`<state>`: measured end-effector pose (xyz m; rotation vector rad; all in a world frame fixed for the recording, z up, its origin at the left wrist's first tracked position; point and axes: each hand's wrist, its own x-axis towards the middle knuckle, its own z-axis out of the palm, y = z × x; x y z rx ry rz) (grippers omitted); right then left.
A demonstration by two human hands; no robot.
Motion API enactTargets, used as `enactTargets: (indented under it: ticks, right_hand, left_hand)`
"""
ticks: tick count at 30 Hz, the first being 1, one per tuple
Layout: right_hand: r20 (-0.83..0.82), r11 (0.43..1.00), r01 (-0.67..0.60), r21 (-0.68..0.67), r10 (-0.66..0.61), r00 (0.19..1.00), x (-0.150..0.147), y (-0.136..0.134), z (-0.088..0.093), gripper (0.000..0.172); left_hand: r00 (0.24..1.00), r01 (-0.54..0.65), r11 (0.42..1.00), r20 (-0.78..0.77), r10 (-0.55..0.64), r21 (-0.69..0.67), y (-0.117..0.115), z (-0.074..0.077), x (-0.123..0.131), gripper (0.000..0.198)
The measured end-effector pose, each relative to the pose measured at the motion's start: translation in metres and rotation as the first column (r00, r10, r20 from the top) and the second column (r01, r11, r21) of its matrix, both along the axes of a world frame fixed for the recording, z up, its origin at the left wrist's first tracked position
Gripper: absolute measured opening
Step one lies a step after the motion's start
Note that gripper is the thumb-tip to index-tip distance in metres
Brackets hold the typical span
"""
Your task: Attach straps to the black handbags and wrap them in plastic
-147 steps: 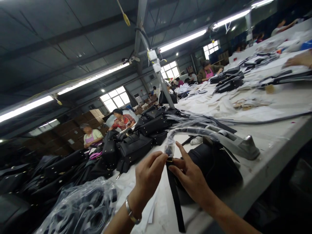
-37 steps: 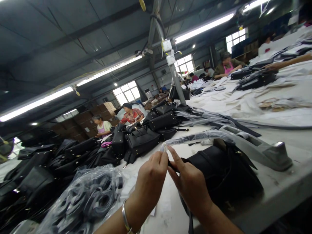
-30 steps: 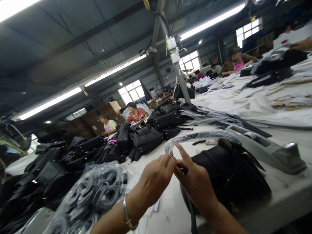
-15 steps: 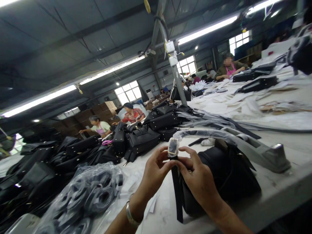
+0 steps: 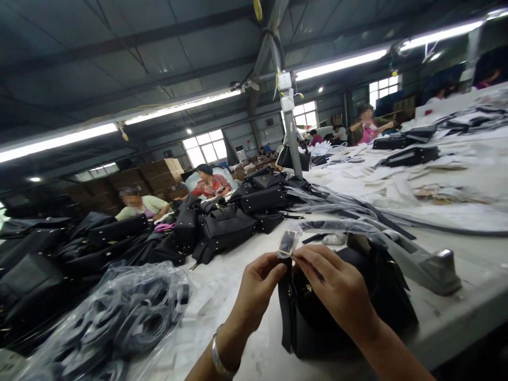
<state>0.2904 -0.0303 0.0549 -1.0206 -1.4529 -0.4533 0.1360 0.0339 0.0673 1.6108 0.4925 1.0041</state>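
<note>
Strip lights slant across our workshop roof, and brown cartons (image 5: 156, 177) stand stacked by the far wall, their contents hidden from us. Co-workers sit beyond the long white table (image 5: 448, 315), one in a red patterned top (image 5: 212, 185) behind a heap of black handbags (image 5: 230, 225). At our near left lies a large clear plastic bag (image 5: 163, 266), crumpled and see-through, filled with grey-looking coiled straps (image 5: 153, 320) packed on top of one another. Before us, close to the table's edge, rests one black bag (image 5: 391, 304); we cannot tell whether it holds anything. Above its near left end we have a buckle (image 5: 288, 243) cased in clear plastic wrap, pale edges showing round a dark middle, with a black strap (image 5: 284, 315) hanging below it down the bag's side. Our left hand (image 5: 256, 291), a silver bangle (image 5: 219, 354) at the wrist, pinches the strap between thumb and fingers just under the buckle. Our right hand (image 5: 337, 280) has its fingertips together on the plastic wrap (image 5: 294, 251) at the buckle's lower right corner. Behind the bag, a film-sleeved handle (image 5: 337, 226) arches to the right, near a grey moulded object (image 5: 434, 267) standing on the tabletop.
</note>
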Motion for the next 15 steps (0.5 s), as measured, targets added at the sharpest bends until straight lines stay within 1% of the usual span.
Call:
enactTargets:
  ticks: [3, 7, 9, 11, 12, 15]
  right_hand:
    - [0.049, 1.000, 0.004, -0.030, -0.002, 0.999, 0.003, 0.001, 0.000, 0.016]
    - [0.095, 0.996, 0.060, -0.061, -0.054, 0.994, 0.002, -0.002, 0.000, 0.011]
    - [0.083, 0.994, 0.067, -0.082, -0.061, 0.995, 0.000, -0.005, -0.002, 0.009]
    - [0.048, 0.993, 0.038, -0.116, -0.033, 0.998, -0.002, -0.007, -0.006, 0.008]
    - [0.030, 0.991, 0.020, -0.133, -0.017, 0.999, -0.003, -0.008, -0.007, 0.009]
    - [-0.012, 0.989, -0.015, -0.148, 0.013, 1.000, -0.002, -0.009, -0.010, 0.012]
  left_hand:
    - [1.000, -0.002, 1.000, 0.017, 0.003, -0.029, 0.000, -0.001, 0.000, 0.026]
    - [0.999, -0.029, 0.999, 0.033, 0.030, -0.045, -0.002, -0.002, 0.001, 0.027]
    - [0.997, -0.055, 0.994, 0.056, 0.060, -0.089, -0.003, -0.004, 0.002, 0.035]
    - [0.993, -0.073, 0.988, 0.084, 0.085, -0.139, -0.005, -0.006, 0.004, 0.044]
    - [0.992, -0.072, 0.986, 0.092, 0.086, -0.149, -0.006, -0.006, 0.005, 0.044]
    - [0.992, -0.058, 0.991, 0.107, 0.071, -0.122, -0.009, -0.008, 0.009, 0.034]
